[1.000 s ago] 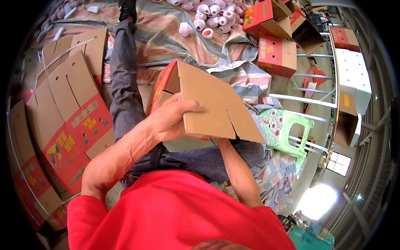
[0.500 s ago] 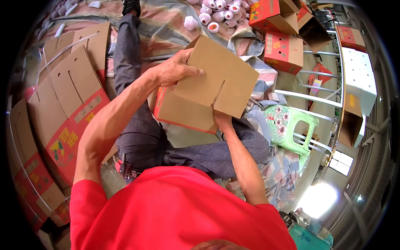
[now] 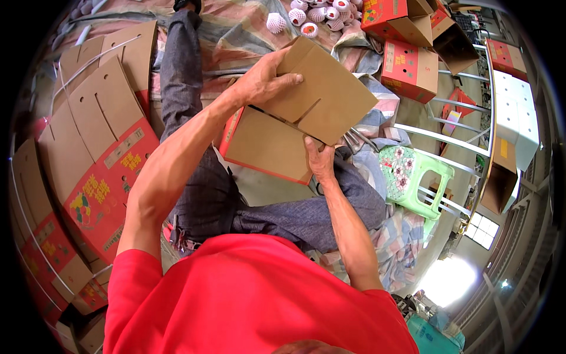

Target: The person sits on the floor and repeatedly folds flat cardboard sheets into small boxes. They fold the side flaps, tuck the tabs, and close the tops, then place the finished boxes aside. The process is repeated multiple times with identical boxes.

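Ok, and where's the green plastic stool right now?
In the head view, the green plastic stool is right of centre, to the right of the person's right hand, close by the white metal rails.

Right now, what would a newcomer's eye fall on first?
Probably the bright red shirt at the bottom centre, then the brown cardboard box above it, held by the left hand and touched by the right hand. A pale green stool is right of the box, and fruit in foam nets lies at the top.
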The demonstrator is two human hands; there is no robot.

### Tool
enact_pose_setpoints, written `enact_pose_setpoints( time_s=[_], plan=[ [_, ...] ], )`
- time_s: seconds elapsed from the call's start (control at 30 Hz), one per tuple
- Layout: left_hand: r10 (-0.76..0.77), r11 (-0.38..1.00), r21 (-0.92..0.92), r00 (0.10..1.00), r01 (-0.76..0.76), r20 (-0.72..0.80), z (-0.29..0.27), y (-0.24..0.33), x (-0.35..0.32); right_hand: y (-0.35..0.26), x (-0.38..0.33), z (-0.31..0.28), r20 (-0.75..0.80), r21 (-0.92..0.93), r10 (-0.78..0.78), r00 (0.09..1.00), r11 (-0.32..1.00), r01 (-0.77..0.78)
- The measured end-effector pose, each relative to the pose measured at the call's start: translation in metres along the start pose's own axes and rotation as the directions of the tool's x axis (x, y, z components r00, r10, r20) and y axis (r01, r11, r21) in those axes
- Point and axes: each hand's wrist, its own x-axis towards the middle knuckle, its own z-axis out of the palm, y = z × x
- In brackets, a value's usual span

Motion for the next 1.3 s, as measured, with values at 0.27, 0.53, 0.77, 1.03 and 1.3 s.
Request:
enact_pose_setpoints(
  time_s=[0.27, 0.53, 0.77, 1.03, 1.3],
  plan=[
    [0.022, 0.981, 0.191, 1.000, -0.018, -0.014, -0.008, 0.001, -0.012, 0.002, -0.002, 0.003, -0.002, 0.027, 0.017, 1.000, 0.999, -0.017],
    [-0.040, 0.976, 0.212, 0.999, 0.039, 0.003, -0.006, 0.002, -0.015, 0.021, -0.008, 0.005, -0.160, -0.095, 0.084, 0.983, 0.990, -0.101],
    [-0.069, 0.976, 0.206, 0.998, 0.068, -0.004, -0.010, 0.004, -0.030, 0.016, -0.013, 0.009, -0.189, -0.098, 0.044, 0.981, 0.993, -0.064],
    [-0.105, 0.958, 0.276, 0.991, 0.078, 0.085, -0.024, 0.022, -0.041, 0.006, -0.018, 0.010, -0.148, -0.091, 0.043, 0.988, 0.994, -0.057],
    [-0.139, 0.951, 0.299, 0.974, 0.080, 0.179, -0.037, 0.020, -0.043, 0.004, -0.022, 0.010, -0.084, -0.148, -0.003, 0.996, 0.989, -0.010]
  ],
)
